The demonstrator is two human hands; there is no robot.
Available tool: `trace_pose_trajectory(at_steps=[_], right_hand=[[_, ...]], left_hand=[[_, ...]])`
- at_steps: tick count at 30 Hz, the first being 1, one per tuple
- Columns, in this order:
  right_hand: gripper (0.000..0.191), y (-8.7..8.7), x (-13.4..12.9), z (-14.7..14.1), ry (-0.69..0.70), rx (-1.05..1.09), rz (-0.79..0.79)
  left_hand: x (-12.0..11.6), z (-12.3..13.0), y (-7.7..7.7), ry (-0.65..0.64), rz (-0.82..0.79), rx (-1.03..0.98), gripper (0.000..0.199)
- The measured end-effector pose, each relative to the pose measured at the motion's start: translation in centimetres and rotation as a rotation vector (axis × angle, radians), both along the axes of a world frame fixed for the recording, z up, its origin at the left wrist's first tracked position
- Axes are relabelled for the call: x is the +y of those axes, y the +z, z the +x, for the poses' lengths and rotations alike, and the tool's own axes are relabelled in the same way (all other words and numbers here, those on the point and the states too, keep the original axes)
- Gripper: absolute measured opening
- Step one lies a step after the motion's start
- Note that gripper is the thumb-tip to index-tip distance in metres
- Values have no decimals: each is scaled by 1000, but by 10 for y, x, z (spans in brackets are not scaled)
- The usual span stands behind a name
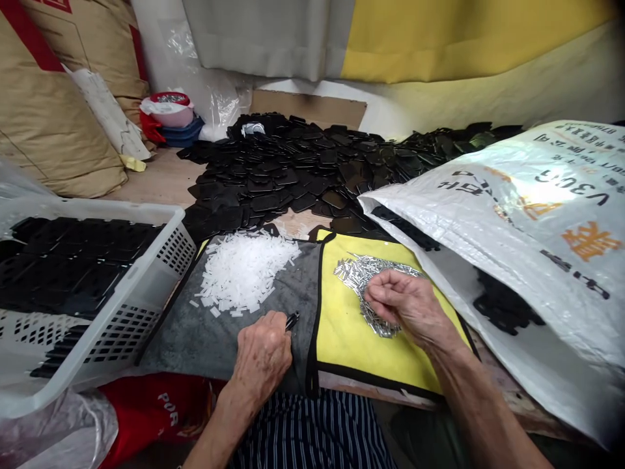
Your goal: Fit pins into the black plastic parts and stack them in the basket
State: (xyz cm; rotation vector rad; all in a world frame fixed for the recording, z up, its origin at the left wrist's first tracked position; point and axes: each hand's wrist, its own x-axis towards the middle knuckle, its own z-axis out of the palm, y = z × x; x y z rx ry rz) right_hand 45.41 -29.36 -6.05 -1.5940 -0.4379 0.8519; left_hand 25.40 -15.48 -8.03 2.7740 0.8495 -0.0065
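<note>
My left hand [263, 348] is closed on a small black plastic piece [292, 320], whose end sticks out past the fingers over the grey cloth [195, 345]. Above that hand lies a heap of short white plastic tubes [247, 270]. My right hand [403, 303] is at a pile of thin silvery metal pins [359, 270] on the yellow cloth [342, 332]. Its thumb and fingertips are pressed together. Whatever they may hold is too small or hidden to make out.
Flat black plastic pieces [297, 169] form a broad heap at the back. A white basket [131, 280] holding stacked black parts stands at left. To the right, a white woven sack [517, 189] lies with its mouth open. Brown paper sacks [53, 117] stand back left.
</note>
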Motion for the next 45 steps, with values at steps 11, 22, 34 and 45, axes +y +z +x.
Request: trace_pose_trajectory(at_steps=[11,22,34,45], right_hand=[[28,-15,23,-49,122,366,178],[9,-11,51,-63,268,-148,-14],[11,-13,60,-61,433,-461,-13],[25,12,66,-52,757,-924,-149]], left_hand=[[-5,-2,1,-39,47,-5,20],[-1,-1,3,-75,-4,48,19],[-2,-2,0,-103,26,19,19],[-6,-4,-7,-139,129,-109,21]])
